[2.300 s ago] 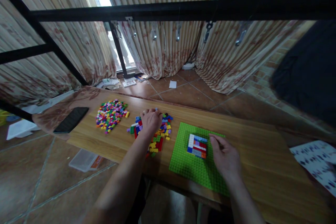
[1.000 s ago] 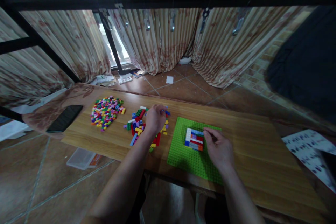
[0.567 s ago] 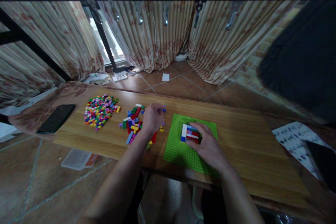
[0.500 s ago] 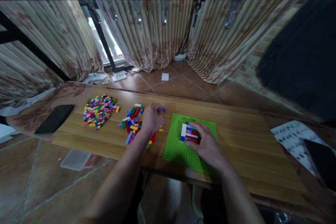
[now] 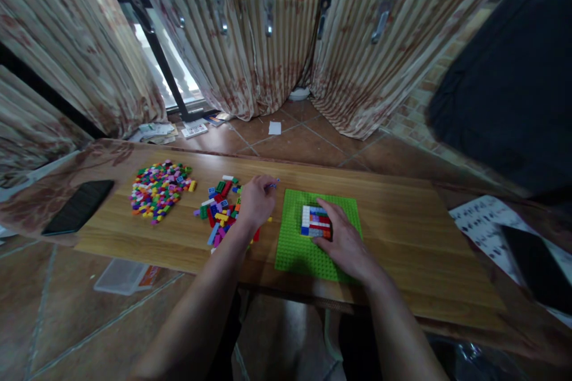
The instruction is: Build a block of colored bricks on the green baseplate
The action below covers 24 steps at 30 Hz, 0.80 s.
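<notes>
A green studded baseplate (image 5: 295, 250) lies on the wooden table (image 5: 402, 238). On it stands a small block of stacked bricks (image 5: 313, 219) in white, red and blue. My right hand (image 5: 342, 239) rests on the baseplate with its fingers wrapped round the block's right side. My left hand (image 5: 254, 201) sits curled over the right edge of a pile of loose mixed bricks (image 5: 218, 211), fingertips pinched on a small blue piece (image 5: 273, 184).
A second heap of tiny coloured bricks (image 5: 156, 187) lies further left, and a black phone (image 5: 78, 205) beyond it. Printed paper (image 5: 487, 223) and a dark flat object (image 5: 538, 268) sit at the right end. A clear plastic box (image 5: 120, 275) lies on the tiled floor.
My right hand has moved from beside the brick block onto it and now grips its right side. My left hand has shifted from the pile's middle to its right edge. The camera tilted down.
</notes>
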Available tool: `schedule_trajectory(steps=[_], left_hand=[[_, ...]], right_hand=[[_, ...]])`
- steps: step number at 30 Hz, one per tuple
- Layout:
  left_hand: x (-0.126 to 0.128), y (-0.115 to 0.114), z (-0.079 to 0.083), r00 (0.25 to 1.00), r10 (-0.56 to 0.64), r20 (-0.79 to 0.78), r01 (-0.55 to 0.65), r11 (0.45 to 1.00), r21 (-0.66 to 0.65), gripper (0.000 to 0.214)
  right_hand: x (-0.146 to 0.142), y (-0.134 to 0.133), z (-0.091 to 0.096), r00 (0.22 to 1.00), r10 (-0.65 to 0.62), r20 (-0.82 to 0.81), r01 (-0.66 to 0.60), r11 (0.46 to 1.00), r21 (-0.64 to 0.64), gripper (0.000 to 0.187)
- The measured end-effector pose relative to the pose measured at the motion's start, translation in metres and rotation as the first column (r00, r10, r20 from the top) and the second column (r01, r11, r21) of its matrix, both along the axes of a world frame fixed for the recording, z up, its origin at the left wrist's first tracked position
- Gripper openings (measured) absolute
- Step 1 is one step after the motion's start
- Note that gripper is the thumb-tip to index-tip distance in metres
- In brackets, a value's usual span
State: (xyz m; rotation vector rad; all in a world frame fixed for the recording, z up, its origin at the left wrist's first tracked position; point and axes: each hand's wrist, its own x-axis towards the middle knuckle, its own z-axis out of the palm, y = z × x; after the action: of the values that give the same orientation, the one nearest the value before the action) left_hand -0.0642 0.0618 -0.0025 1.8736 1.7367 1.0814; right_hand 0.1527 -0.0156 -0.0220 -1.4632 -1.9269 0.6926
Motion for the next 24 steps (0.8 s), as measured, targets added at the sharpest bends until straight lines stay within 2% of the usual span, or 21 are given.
schedule_trajectory(steps=[5,10,13,17,24], left_hand=[[0.007,-0.002,-0.003,0.973,-0.128,0.194,0.133,0.991,-0.015,0.021],[0.017,-0.006,-0.003,0.865,-0.236,0.443,0.279,0.960,-0.034,0.019],[0.023,-0.011,0.001,0.752,-0.305,0.584,0.415,0.908,-0.060,0.018],[0.030,-0.019,0.008,0.620,-0.374,0.689,0.580,0.810,-0.082,0.019],[0.039,-0.027,0.009,0.516,-0.402,0.756,0.698,0.709,-0.100,0.024]], right_hand=[[-0.003,0.000,0.008,0.999,-0.021,-0.027,0.021,1.000,0.018,0.078],[-0.001,0.003,0.012,0.984,-0.118,-0.132,0.133,0.986,0.104,0.060],[0.001,0.005,0.010,0.969,-0.144,-0.201,0.178,0.970,0.163,0.049],[-0.001,0.004,0.012,0.960,-0.120,-0.254,0.178,0.959,0.221,0.039],[-0.007,0.002,0.016,0.945,-0.119,-0.306,0.209,0.937,0.280,0.018]])
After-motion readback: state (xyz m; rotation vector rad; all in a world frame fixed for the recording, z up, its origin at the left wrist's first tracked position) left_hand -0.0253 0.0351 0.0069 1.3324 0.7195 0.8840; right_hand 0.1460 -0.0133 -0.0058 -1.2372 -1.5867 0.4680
